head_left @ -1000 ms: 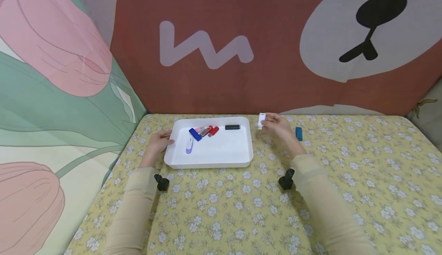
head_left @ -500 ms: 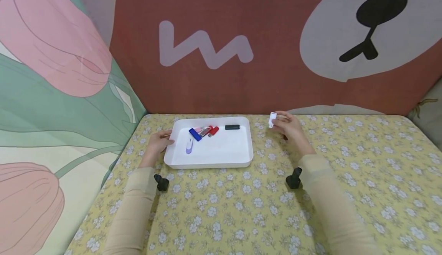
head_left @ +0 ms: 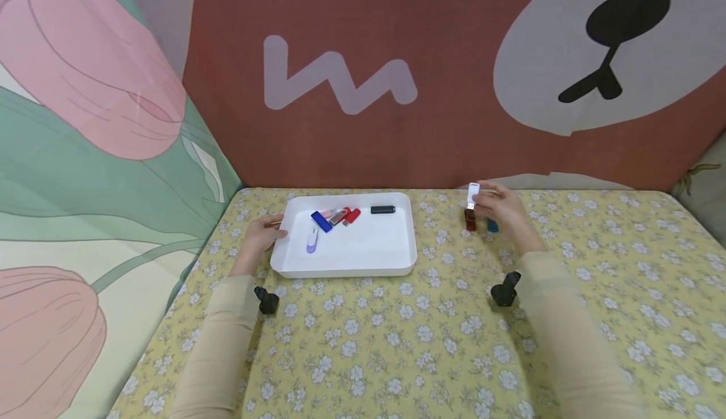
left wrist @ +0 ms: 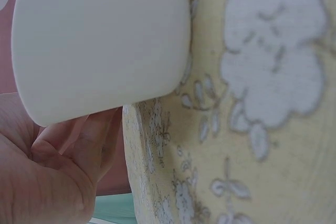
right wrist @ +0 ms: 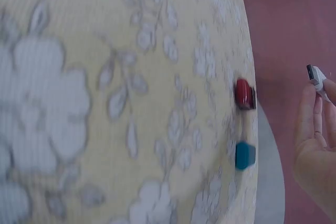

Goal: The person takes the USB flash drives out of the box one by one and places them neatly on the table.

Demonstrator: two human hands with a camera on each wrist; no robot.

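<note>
In the head view my right hand (head_left: 505, 210) pinches a white USB flash drive (head_left: 473, 193) above the tablecloth, its metal plug pointing down. A dark red USB flash drive (head_left: 469, 220) lies just below it, and a teal one (head_left: 492, 225), partly hidden by the hand, lies beside that. The right wrist view shows the white drive's plug (right wrist: 313, 75) off to the side of both. My left hand (head_left: 259, 237) holds the left side of a white tray (head_left: 363, 263), some fingers hidden behind its wall. In the tray are blue (head_left: 321, 221), lavender (head_left: 312, 241), black (head_left: 382, 210), red (head_left: 353, 215) and pink drives.
A yellow floral tablecloth (head_left: 391, 343) covers the table. Its back edge meets a brown printed backdrop (head_left: 442, 142), and a flower-printed one (head_left: 136, 173) stands at the left. A dark camera mount sits at each wrist.
My right hand has moved rightward from beside the tray with the white flash drive, and now stands over the red and teal drives. The left hand and tray stay in place.
</note>
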